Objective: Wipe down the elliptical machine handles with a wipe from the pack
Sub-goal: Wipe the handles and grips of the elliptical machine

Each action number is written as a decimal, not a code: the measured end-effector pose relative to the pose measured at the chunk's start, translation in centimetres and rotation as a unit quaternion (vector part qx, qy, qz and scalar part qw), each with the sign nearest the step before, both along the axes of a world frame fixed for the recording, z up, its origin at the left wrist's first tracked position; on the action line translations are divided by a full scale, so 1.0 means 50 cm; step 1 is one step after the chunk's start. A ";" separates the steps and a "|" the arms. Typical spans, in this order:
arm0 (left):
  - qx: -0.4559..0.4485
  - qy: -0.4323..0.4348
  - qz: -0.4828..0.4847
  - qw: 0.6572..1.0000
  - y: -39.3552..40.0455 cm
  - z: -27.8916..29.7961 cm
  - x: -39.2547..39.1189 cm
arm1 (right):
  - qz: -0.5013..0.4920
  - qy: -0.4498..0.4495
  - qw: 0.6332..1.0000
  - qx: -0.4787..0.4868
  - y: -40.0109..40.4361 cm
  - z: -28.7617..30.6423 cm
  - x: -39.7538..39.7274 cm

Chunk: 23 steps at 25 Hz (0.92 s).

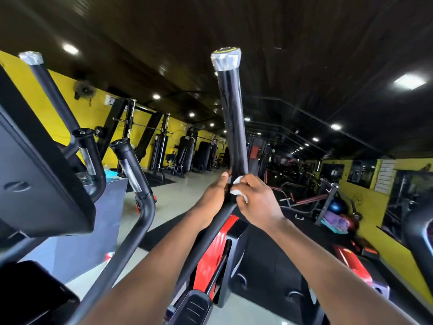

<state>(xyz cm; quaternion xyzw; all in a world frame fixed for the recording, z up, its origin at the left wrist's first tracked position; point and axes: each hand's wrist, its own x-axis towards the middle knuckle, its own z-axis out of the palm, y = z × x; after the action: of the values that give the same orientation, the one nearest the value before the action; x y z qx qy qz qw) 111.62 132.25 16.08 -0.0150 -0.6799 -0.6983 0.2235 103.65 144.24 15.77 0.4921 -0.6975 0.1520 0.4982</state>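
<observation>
I see my right hand [254, 202] curled round a crumpled white wipe [237, 187], pressing it against the base of the tall black handle [232, 113]. My left hand [214, 195] grips the same handle from the other side, just beside the right, thumb up along the bar. The handle rises upright to a silver cap [225, 59]. To the left stand a second tall handle [52, 90], two short handles [131, 165] and the dark console [35, 165]. Below the hands I see the red frame [215, 249] and a pedal [194, 306]. The floor [182, 195] is pale and glossy, with black mats. Yellow walls [61, 90], a dark ceiling [257, 31] with spotlights, and weight machines [182, 153] fill the room.
</observation>
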 end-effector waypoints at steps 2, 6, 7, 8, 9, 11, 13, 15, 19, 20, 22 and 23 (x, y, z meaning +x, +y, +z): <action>-0.021 -0.007 0.005 1.000 -0.003 -0.010 0.001 | -0.008 -0.009 1.000 0.015 -0.001 -0.008 0.007; -0.029 -0.014 0.002 0.999 -0.015 -0.043 -0.001 | -0.087 0.035 0.995 0.043 -0.022 -0.014 0.014; -0.028 -0.014 -0.009 0.999 -0.022 -0.054 0.000 | -0.088 0.009 0.996 0.027 -0.030 -0.025 0.015; -0.028 -0.013 -0.018 0.999 -0.030 -0.065 0.001 | -0.076 -0.028 0.997 0.000 -0.039 -0.039 0.018; -0.025 -0.015 -0.028 0.999 -0.040 -0.079 0.000 | -0.059 -0.065 0.996 -0.028 -0.050 -0.052 0.024; -0.010 -0.024 -0.046 0.999 -0.059 -0.115 0.004 | -0.038 -0.124 0.989 -0.071 -0.070 -0.078 0.044; -0.006 -0.041 -0.069 0.997 -0.069 -0.147 0.013 | -0.039 -0.148 0.983 -0.098 -0.082 -0.094 0.061; -0.003 -0.052 -0.075 0.996 -0.078 -0.168 0.024 | -0.046 -0.154 0.981 -0.109 -0.088 -0.104 0.072; 0.007 -0.048 -0.081 0.996 -0.097 -0.187 0.043 | -0.025 -0.173 0.977 -0.119 -0.109 -0.153 0.115; 0.006 -0.049 -0.083 0.995 -0.099 -0.191 0.048 | -0.014 -0.175 0.976 -0.127 -0.114 -0.169 0.129; -0.002 -0.057 -0.087 0.995 -0.103 -0.200 0.065 | 0.000 -0.183 0.972 -0.147 -0.122 -0.193 0.149; -0.008 -0.065 -0.081 0.995 -0.107 -0.207 0.072 | 0.002 -0.188 0.970 -0.154 -0.124 -0.202 0.155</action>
<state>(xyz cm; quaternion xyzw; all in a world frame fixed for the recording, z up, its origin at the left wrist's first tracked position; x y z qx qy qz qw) 115.21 126.88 5.72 -0.0263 -0.6950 -0.7082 0.1213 111.41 138.05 5.68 0.3731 -0.7464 0.3482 0.4272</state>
